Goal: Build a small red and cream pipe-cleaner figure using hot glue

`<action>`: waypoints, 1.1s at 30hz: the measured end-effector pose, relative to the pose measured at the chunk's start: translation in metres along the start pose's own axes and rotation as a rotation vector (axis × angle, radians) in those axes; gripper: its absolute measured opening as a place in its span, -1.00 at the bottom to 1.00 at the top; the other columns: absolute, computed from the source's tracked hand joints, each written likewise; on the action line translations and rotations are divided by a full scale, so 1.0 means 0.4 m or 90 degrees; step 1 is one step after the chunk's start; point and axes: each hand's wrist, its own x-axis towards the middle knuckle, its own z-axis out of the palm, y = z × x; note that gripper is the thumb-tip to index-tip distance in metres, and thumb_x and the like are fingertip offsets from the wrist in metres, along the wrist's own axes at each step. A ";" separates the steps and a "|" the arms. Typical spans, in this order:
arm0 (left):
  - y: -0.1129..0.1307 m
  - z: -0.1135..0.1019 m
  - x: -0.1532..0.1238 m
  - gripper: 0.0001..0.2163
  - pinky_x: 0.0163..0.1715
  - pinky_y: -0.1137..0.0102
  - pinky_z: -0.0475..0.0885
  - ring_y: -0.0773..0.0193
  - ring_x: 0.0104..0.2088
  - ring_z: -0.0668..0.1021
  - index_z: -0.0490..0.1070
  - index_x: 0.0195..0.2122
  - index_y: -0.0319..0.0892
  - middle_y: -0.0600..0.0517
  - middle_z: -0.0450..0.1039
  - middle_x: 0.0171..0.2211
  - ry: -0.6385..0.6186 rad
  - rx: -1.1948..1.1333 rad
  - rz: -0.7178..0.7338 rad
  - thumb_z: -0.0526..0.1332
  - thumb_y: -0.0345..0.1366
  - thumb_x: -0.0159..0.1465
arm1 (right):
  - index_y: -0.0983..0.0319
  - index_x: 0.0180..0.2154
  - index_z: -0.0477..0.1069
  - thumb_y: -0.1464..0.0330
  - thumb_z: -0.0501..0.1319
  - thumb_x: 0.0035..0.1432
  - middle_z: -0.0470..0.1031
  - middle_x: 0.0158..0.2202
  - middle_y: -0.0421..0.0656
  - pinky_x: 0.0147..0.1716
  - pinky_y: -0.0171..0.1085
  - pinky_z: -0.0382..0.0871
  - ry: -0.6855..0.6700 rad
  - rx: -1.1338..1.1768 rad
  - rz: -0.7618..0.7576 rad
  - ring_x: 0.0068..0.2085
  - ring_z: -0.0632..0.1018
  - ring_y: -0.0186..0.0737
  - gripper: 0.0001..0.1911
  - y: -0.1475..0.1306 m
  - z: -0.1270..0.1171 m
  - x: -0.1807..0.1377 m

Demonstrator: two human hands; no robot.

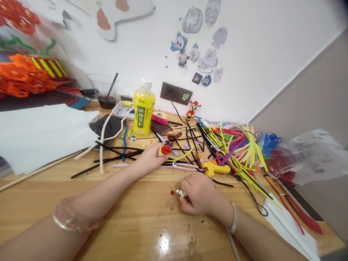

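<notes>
My left hand (150, 157) is closed around a small red-topped piece (164, 150) with a yellow and white body, held above the strewn pipe cleaners. My right hand (198, 194) is curled near the front of the table, its fingertips pinching a small whitish, shiny piece (181, 193) whose kind I cannot make out. Just left of those fingertips, a tiny red bit (172, 192) lies on the wood. Behind my right hand rests a yellow glue gun (216, 168). A googly eye (174, 164) sits on a pale lilac pipe cleaner (183, 166) between both hands.
A yellow drink bottle (144, 108) and a plastic cup (104, 90) with dark liquid stand at the back. Bundled coloured pipe cleaners (239, 145) spread over the right side, near red-handled scissors (304, 214). White paper (46, 134) covers the left; a wall socket (176, 93) carries a plug.
</notes>
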 end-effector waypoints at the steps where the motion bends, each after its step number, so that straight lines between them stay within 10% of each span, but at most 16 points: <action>1: 0.001 0.000 -0.001 -0.88 -0.27 0.36 0.35 0.17 -0.34 0.47 0.38 -0.41 -0.16 0.04 0.46 -0.38 0.000 0.000 0.001 0.12 -0.26 0.07 | 0.26 -0.53 0.32 0.30 0.04 -0.10 0.39 -0.58 -0.11 -0.52 -0.26 0.14 -0.011 -0.004 0.000 -0.52 0.39 -0.19 -0.82 -0.001 0.001 0.000; 18: 0.012 -0.001 -0.004 -0.83 -0.22 0.32 0.33 0.13 -0.29 0.47 0.40 -0.36 -0.19 0.00 0.47 -0.32 -0.004 -0.033 -0.021 0.12 -0.25 0.06 | 0.27 -0.47 0.32 0.20 0.05 0.03 0.39 -0.51 -0.10 -0.45 -0.25 0.15 -0.004 0.022 0.005 -0.44 0.38 -0.17 -0.74 0.008 -0.016 0.000; 26: -0.003 0.002 -0.002 -0.83 -0.20 0.32 0.30 0.13 -0.28 0.45 0.40 -0.34 -0.19 0.01 0.45 -0.33 -0.003 -0.074 -0.017 0.14 -0.27 0.05 | 0.32 -0.10 0.31 0.30 0.10 0.14 0.40 -0.25 0.01 -0.21 -0.10 0.20 0.013 0.006 0.088 -0.20 0.35 -0.02 -0.69 0.046 -0.021 0.012; 33: 0.000 0.001 -0.003 -0.89 -0.22 0.31 0.29 0.15 -0.33 0.42 0.36 -0.45 -0.17 0.06 0.39 -0.44 0.008 -0.147 -0.038 0.18 -0.26 0.01 | 0.16 -0.22 0.42 0.38 0.15 0.15 0.40 -0.20 -0.15 -0.12 -0.21 0.21 0.022 0.249 -0.028 -0.12 0.33 -0.20 -0.86 0.018 -0.025 0.016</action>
